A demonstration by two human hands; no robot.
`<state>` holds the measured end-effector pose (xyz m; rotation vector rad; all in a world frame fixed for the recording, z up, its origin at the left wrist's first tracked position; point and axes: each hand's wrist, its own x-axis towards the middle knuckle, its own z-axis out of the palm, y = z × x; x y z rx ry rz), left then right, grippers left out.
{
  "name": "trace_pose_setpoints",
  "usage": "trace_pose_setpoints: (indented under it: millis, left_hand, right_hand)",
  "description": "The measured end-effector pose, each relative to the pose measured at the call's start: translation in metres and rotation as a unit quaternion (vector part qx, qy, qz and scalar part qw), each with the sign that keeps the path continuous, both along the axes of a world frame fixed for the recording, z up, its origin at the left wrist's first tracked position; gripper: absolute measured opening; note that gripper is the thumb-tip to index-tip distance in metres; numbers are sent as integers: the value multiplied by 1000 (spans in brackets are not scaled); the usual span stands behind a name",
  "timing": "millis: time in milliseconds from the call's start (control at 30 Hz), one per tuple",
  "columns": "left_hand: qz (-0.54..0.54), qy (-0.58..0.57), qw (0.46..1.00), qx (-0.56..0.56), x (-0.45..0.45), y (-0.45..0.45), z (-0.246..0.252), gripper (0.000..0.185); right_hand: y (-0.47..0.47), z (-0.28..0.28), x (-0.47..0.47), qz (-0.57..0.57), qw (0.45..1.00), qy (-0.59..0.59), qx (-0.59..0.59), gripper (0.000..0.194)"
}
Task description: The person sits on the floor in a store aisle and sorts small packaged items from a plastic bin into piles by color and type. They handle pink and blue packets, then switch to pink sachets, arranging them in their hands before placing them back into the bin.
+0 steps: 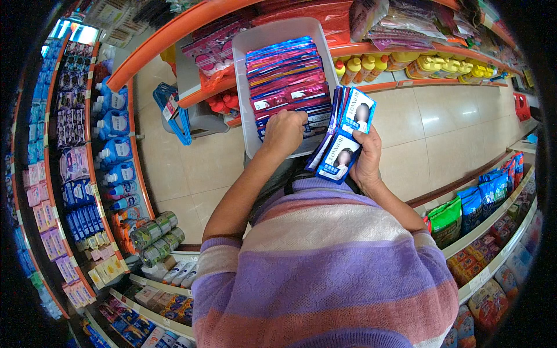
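My right hand (369, 158) grips a bundle of joined blue and purple sachets (334, 141), its thumb pressed on the front. They bear writing and a printed portrait, and hang in a strip of two with more layers behind. To the left, a translucent plastic bin (240, 82) holds tightly packed rows of upright sachets (285, 71), mostly magenta, red and blue. My left hand (283, 132) is bent over the near end of these rows, against dark blue sachets (318, 124). Its fingertips are partly hidden, so I cannot tell whether they pinch one.
Orange-edged shelving (161, 41) runs behind the bin, with yellow bottles (365, 69) at right. Blue detergent bottles (117, 124) line the left shelf. Blue hangers (176, 117) hang near the bin. Bagged goods (472, 209) stand on the right shelf. Tiled floor (400, 126) shows between shelves.
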<state>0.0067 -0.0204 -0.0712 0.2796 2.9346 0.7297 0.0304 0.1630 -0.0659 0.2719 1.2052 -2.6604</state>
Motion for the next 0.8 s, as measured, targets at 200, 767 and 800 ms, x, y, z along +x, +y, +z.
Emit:
trace_pose_setpoints:
  millis: [200,767,800]
  left_hand:
    - [1,87,996,-38,0,2,-3,12]
    - [100,-121,868,471,8,28,34,14]
    - [102,-120,865,476,8,29,33,13]
  right_hand:
    - [-2,1,0,-4,1000,8,3,30]
    - [-12,11,-1,-14,995,27,96,31]
    - [-13,11,-1,-15,995,28,98,30]
